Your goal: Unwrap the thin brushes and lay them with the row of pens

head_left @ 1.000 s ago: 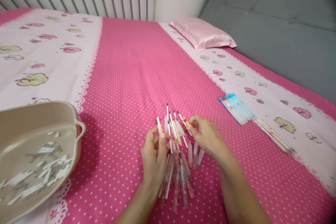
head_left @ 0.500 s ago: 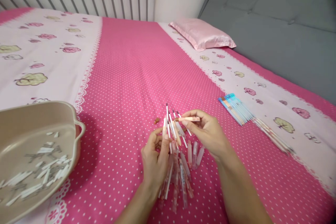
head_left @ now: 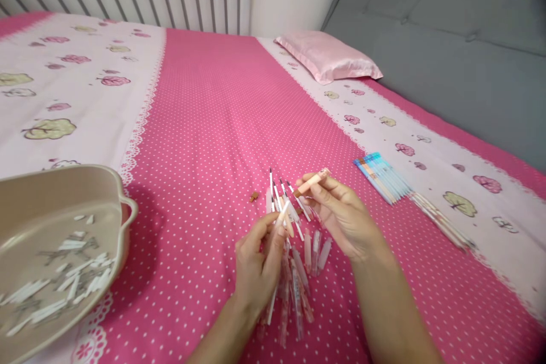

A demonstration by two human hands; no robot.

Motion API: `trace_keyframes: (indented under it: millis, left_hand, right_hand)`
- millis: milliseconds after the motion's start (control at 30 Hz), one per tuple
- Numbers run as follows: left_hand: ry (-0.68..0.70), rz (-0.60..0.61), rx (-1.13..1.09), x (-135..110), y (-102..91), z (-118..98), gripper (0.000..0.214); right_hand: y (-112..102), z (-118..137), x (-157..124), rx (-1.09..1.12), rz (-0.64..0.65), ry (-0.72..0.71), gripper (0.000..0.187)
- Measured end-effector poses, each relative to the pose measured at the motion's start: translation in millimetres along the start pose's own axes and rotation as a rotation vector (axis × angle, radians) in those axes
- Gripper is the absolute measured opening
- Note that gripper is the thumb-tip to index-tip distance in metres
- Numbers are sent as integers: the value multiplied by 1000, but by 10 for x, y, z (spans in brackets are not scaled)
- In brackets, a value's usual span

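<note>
My left hand (head_left: 258, 261) pinches a pale pen barrel (head_left: 283, 214) with a white end that points up and to the right. Between the thumb and fingers of my right hand (head_left: 343, 216) is a peach pen cap (head_left: 313, 182) with a brown end, angled down toward that barrel. The two pieces are apart. Beneath and between my hands lie several white pen refills (head_left: 277, 196) with dark tips. Clear and pinkish pen parts (head_left: 297, 290) are heaped nearer to me, partly hidden by my left hand. A small brown piece (head_left: 254, 197) lies beyond my left hand.
At the left stands a beige basin (head_left: 63, 187) holding loose white and grey pieces (head_left: 72, 281). Blue-capped pens (head_left: 384, 178) lie in a row at the right, beside whitish pens (head_left: 441, 220). A pink pillow (head_left: 328, 57) rests farther back on the bedspread (head_left: 222, 108).
My right hand has tilted the peach cap from nearly level to slanting, its brown end down. My left hand has turned the barrel from upright to leaning right.
</note>
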State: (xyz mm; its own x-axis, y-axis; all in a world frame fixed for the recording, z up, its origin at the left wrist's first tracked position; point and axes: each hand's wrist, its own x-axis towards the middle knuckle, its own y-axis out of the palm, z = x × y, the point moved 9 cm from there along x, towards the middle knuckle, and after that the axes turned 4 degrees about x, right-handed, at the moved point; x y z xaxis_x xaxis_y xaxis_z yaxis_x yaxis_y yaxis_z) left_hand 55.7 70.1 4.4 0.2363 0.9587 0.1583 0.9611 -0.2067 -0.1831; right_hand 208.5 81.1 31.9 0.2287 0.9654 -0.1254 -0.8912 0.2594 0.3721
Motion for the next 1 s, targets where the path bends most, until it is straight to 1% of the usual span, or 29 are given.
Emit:
trace_keyframes:
  millis: [200,367,567,700,833,1000]
  left_hand:
    - [44,28,13,12,20,-44,23]
    - [49,32,29,6,10,-62,23]
    - [44,27,23,8,9,-41,25]
    - [18,24,34,11,6,-35,25]
    - [26,15,43,11,-5,-71,24]
    - [20,13,46,16,-4,-60,24]
  right_hand:
    - [90,37,-12,-53,51,-37,16]
    - [110,21,-17,-96,56,-39,17]
    - [165,-23,-29,-141,126,-42,16]
    - [233,-79,-47,-187,189,3,19]
    - [298,-128,-66,-236,244,42,24]
    - [310,-151,-69,-256,256,60,26]
